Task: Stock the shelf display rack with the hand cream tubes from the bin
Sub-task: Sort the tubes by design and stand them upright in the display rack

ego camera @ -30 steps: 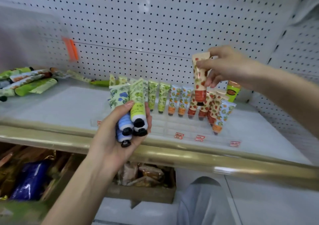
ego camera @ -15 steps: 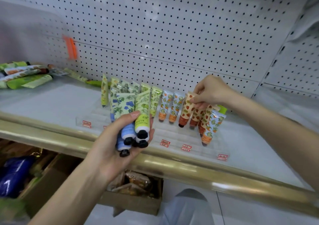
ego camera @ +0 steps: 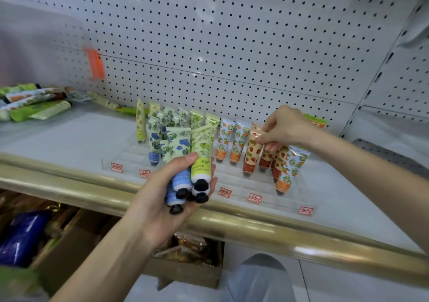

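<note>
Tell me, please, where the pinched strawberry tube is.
Head view, right of centre: the strawberry tube stands in the rack, pinched by the right hand, beside orange-print tubes.

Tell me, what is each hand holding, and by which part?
Left hand: a bunch of blue and green tubes, gripped near their caps. Right hand: a strawberry tube, pinched at its flat top end.

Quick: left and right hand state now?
Left hand: grips a bunch of blue and green tubes.
Right hand: pinches the top of a strawberry tube.
</note>
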`<act>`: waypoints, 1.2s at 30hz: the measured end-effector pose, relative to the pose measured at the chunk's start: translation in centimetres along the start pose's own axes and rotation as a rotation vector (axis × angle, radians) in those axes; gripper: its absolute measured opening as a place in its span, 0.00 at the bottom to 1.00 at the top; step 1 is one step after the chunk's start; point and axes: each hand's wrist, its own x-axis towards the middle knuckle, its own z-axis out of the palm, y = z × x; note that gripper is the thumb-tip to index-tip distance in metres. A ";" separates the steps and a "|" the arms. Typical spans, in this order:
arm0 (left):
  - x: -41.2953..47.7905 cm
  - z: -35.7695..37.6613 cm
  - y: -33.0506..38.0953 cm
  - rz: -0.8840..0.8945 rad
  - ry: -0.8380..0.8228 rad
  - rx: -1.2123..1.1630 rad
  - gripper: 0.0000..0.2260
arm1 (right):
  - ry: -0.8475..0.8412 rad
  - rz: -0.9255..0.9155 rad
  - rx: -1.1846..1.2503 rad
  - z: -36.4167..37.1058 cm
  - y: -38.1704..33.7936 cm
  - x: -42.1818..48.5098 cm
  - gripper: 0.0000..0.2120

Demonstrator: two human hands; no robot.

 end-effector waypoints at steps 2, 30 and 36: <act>0.0 0.0 0.0 -0.009 0.007 0.014 0.11 | 0.000 -0.006 -0.002 0.0 0.0 0.1 0.08; -0.4 -0.6 -1.7 -0.040 -0.039 0.244 0.22 | -0.541 -0.043 0.428 0.8 -5.7 -5.5 0.10; 0.4 -4.1 1.5 0.082 0.039 0.304 0.16 | -0.425 -0.095 0.442 -1.7 -6.5 -4.6 0.08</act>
